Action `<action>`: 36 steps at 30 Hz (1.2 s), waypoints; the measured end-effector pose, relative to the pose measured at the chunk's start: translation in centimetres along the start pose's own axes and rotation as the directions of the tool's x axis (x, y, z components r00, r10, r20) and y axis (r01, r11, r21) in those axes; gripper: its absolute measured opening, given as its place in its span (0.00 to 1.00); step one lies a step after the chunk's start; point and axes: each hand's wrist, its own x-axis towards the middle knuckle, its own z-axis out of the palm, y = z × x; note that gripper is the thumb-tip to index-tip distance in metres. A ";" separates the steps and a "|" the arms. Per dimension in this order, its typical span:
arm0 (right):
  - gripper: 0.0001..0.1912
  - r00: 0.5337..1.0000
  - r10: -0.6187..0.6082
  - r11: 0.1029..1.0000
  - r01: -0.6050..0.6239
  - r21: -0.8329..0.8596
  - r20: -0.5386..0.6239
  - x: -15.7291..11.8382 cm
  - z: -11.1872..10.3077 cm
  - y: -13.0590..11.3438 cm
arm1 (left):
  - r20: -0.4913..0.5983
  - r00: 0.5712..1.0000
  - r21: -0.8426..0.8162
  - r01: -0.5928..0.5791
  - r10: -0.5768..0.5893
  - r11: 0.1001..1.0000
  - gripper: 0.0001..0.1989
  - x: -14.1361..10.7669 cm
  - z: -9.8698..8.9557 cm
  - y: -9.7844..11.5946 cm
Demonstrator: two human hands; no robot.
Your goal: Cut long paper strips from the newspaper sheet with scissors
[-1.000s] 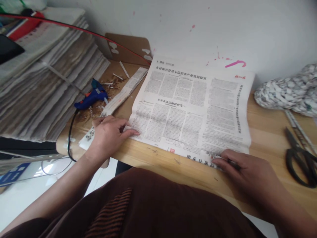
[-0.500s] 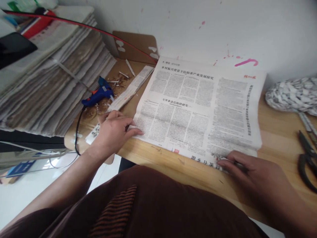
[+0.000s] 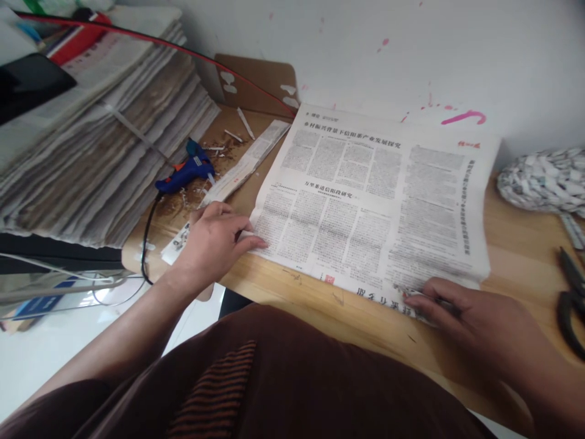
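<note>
A printed newspaper sheet (image 3: 338, 201) lies across the wooden table, its near edge folded over in a narrow strip and its far edge against the wall. My left hand (image 3: 223, 235) pinches the sheet's near left corner between thumb and fingers. At the near right corner, my right hand (image 3: 448, 308) grips the folded edge, with the thumb on the near side and the fingers curled. Beyond my left hand, folded paper strips (image 3: 247, 160) lie to the left of the sheet.
A blue glue gun (image 3: 185, 174) with a black cable rests on scrap-strewn cardboard. Tied newspapers (image 3: 114, 128) are piled at the left, with a black object (image 3: 34, 85) on top. Black scissors (image 3: 571, 299) and a woven paper piece (image 3: 543, 182) are at the right. A wall stands behind.
The view has shifted slightly, so most things appear a little further right. Both hands keep their hold on the sheet, with hardly any visible change in their grip.
</note>
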 end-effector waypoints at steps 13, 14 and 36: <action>0.40 0.999 -0.004 0.999 0.006 -0.043 0.033 0.9 -0.3 0.2 | -0.085 0.996 -0.034 -0.042 0.039 0.999 0.11 -0.7 0.3 -0.2; 0.40 1.000 -0.001 0.999 0.002 -0.043 0.030 1.0 -0.3 0.2 | -0.085 0.996 -0.036 -0.039 0.036 0.999 0.11 -0.7 0.4 -0.2; 0.34 0.999 -0.037 0.999 0.036 0.014 0.029 0.4 0.0 0.8 | -0.232 0.946 -0.061 0.220 -0.228 0.974 0.19 -3.1 2.0 1.9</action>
